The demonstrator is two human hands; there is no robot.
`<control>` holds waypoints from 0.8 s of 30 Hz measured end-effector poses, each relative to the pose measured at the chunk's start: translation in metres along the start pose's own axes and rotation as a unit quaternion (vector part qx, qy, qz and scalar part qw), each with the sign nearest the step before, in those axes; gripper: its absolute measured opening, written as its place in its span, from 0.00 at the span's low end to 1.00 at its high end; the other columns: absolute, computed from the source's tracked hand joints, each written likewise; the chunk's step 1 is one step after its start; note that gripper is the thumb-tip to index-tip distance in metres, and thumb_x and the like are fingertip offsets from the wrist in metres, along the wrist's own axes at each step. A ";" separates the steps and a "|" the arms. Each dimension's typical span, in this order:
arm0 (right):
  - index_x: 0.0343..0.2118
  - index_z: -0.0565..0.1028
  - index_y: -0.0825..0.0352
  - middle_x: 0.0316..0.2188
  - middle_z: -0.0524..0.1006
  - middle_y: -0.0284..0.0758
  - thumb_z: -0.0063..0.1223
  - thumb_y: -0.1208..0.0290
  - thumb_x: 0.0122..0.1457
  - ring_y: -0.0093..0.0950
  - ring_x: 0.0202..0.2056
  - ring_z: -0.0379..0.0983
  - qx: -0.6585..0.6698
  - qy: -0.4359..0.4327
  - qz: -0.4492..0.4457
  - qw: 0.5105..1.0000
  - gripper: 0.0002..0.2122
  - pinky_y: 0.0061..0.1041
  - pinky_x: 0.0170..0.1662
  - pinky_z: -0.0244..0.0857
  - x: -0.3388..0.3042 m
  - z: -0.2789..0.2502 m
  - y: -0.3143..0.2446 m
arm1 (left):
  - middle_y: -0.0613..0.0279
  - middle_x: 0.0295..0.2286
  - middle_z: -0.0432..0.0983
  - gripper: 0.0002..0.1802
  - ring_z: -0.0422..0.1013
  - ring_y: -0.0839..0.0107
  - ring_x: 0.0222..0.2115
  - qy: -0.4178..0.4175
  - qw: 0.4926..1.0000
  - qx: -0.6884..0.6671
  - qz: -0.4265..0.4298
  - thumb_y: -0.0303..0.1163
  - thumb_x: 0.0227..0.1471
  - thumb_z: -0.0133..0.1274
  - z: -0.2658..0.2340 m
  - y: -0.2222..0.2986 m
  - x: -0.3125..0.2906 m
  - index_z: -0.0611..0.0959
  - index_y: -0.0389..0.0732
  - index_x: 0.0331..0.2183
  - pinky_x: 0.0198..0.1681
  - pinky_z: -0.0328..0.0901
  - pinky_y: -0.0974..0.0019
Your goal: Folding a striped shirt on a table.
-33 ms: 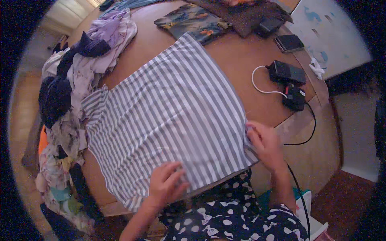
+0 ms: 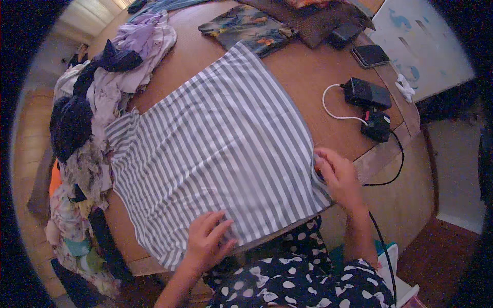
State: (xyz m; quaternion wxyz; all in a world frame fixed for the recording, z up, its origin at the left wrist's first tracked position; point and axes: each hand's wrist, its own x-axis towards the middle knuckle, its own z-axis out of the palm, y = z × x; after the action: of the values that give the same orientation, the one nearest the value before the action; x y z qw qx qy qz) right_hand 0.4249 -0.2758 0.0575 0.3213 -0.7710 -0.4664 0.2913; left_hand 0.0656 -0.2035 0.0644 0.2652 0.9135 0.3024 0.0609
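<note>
Crumpled multicoloured clothes heap (image 2: 100, 115) and black box-shaped adapter (image 2: 367, 93) flank a creased grey-and-white striped fabric garment (image 2: 215, 149); left hand (image 2: 206, 238) lies spread, right hand (image 2: 339, 177) pinches garment edge.

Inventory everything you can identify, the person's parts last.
Striped garment: one, grey and white, centre
Table: one, brown, beneath garment
Clothes heap: one, mixed, left
Fabric: count unclear, blue, top edge
Patterned cloth: one, dark, top centre
Brown cloth: one, brown, top right
Small box: one, black, upper right
Flat device: one, black, upper right
Adapter: one, black, right
Plug block: one, black, below adapter
Cord: one, white, beside adapter
Cable: count unclear, black, right
Crumpled item: one, white, right table edge
Panel: one, white and blue, upper right
Dotted clothing: count unclear, black and white, bottom
Left hand: one, bare, garment's lower edge
Right hand: one, bare, garment's right edge
</note>
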 end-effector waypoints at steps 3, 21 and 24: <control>0.55 0.70 0.65 0.39 0.79 0.48 0.57 0.67 0.57 0.48 0.41 0.76 0.091 -0.042 0.122 0.987 0.22 0.43 0.45 0.68 0.018 0.001 -0.021 | 0.53 0.50 0.72 0.32 0.68 0.52 0.51 -0.009 0.997 0.047 -0.063 0.39 0.36 0.69 -0.014 0.006 -0.049 0.80 0.46 0.47 0.51 0.63 0.48; 0.43 0.78 0.70 0.38 0.81 0.41 0.50 0.76 0.56 0.35 0.42 0.78 -0.014 -0.033 0.058 0.998 0.12 0.33 0.48 0.70 0.016 0.015 0.001 | 0.54 0.34 0.78 0.13 0.74 0.53 0.36 -0.075 0.993 -0.046 -0.073 0.25 0.37 0.60 -0.045 -0.042 -0.119 0.79 0.41 0.31 0.40 0.67 0.55; 0.35 0.78 0.75 0.30 0.78 0.32 0.48 0.85 0.55 0.24 0.37 0.74 0.060 -0.015 -0.027 0.998 0.08 0.24 0.42 0.67 0.023 0.027 0.009 | 0.52 0.36 0.78 0.13 0.74 0.52 0.40 -0.001 0.977 -0.169 -0.132 0.26 0.43 0.59 -0.047 -0.053 -0.111 0.80 0.39 0.36 0.44 0.66 0.53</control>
State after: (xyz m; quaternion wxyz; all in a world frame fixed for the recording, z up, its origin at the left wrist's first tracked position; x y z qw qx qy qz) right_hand 0.4188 -0.2522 0.0302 0.3680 -0.7331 -0.4730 0.3215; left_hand -0.0643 -0.2115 0.0820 0.4217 0.8075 0.4056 0.0748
